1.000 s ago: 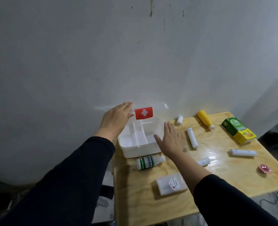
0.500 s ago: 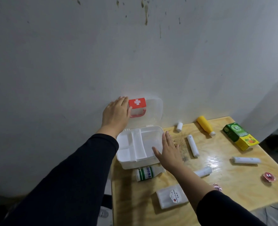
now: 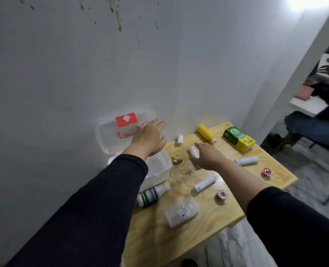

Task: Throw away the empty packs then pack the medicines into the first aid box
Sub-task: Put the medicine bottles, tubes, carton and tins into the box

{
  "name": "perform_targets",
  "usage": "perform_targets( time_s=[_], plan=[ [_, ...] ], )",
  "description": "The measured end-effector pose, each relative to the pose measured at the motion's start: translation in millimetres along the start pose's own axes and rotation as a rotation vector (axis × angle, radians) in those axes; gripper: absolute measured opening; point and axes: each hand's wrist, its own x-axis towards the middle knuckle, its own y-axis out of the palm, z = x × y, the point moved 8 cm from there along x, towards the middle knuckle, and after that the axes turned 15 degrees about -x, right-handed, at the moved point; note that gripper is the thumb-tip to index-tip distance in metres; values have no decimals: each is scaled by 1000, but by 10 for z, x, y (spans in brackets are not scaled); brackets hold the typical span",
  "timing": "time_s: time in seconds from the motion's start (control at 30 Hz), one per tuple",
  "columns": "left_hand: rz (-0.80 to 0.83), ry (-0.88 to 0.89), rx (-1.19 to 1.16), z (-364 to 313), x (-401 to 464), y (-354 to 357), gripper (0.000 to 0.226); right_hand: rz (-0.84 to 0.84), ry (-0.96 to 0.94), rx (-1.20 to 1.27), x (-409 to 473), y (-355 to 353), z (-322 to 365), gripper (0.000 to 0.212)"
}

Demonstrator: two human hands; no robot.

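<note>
Both my hands are empty, fingers spread. My left hand (image 3: 149,136) is flat against the box's lid (image 3: 109,132), which stands upright against the wall (image 3: 63,74) — its clear plastic shows a red cross label (image 3: 125,118) and a red handle (image 3: 124,134). The white box (image 3: 159,168) sits open below it at the table's (image 3: 198,228) back left corner, partly hidden by my left sleeve (image 3: 102,199).

My right hand (image 3: 209,156) hovers open over the table, fingertips just beside a small white tube (image 3: 193,151); I cannot tell whether they touch it. A second tube (image 3: 205,183) lies nearer me, a third (image 3: 247,160) off to the right, and a short one (image 3: 179,139) by the wall. A white bottle with green stripes (image 3: 152,194) lies on its side just in front of the box, and a clear pack (image 3: 181,211) lies near the front edge. A yellow bottle (image 3: 206,132) and a green and yellow carton (image 3: 238,138) lie at the back right. Two small pink cups (image 3: 222,194) sit on the table — one near my right forearm, the other at the right edge. Brown crumbs (image 3: 177,159) lie beside the box.
</note>
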Motion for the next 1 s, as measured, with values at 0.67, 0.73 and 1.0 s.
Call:
perform_targets(
  time_s=[0.67,0.73,1.0],
  plan=[
    [410,-261,-178,-1207,1221,1867,46,-11,191,128,680,222,-2669,67],
    [418,-297,-211,-1236,1302,2031,48,-9,212,197,782,325,-2799,67],
    [425,-345,-188,-1344,1526,2349,46,-76,300,479,944,634,-2984,71]
  ],
)
